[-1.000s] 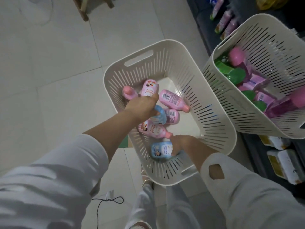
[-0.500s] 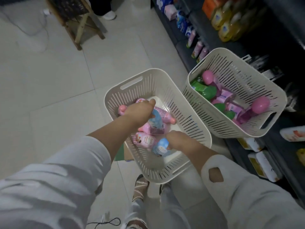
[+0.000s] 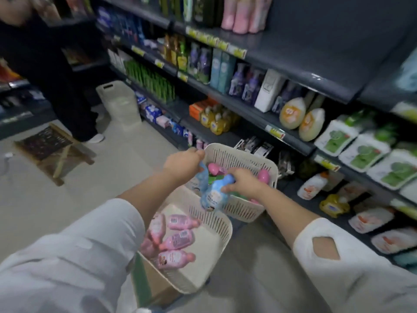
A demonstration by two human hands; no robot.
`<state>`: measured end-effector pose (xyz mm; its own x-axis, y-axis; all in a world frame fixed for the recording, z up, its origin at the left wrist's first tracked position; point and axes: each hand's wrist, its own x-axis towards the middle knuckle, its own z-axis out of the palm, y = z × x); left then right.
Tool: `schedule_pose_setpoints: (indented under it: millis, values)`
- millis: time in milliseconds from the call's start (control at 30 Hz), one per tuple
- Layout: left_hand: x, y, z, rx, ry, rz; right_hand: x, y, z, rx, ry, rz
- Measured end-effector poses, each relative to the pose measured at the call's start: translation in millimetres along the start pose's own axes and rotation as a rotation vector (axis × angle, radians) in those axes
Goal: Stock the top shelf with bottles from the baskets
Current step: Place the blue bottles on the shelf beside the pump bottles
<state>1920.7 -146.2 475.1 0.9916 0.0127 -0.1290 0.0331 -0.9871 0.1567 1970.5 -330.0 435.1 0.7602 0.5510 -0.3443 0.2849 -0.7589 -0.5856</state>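
Above the near basket (image 3: 208,214), my left hand (image 3: 184,163) grips a blue bottle (image 3: 201,177) and my right hand (image 3: 244,182) pinches a second blue bottle (image 3: 213,196) near its cap, both held clear of it. Pink bottles (image 3: 179,239) lie in it below. The far basket (image 3: 239,154) sits just beside it, by the shelves (image 3: 293,48).

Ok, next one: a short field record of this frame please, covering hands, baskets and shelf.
left hand: grips a blue bottle
right hand: grips a second blue bottle near its cap
near basket: pink bottles lying inside
far basket: round pink caps visible, behind both hands
upper shelf: tall pink bottles standing
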Motion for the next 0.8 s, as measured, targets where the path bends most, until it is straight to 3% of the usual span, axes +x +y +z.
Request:
schedule_pose_setpoints:
  millis: [167,300,433,600,800]
  values:
    - [37,84,-71,-0.180,0.198,0.130,-52,31,-100,0.493,0.326,0.032]
    - [61,173,-113,-0.321,0.309,0.243,-103,71,-171,0.678,0.616,0.019]
    - [82,275,-136,-0.413,0.358,0.412,-163,120,-234,0.681,0.833,0.010]
    - [98,385,-147,-0.483,0.327,0.493,-231,183,-293,0.656,0.967,0.017]
    - [115,484,-161,-0.394,0.358,0.586,-280,234,-350,0.537,1.072,0.045]
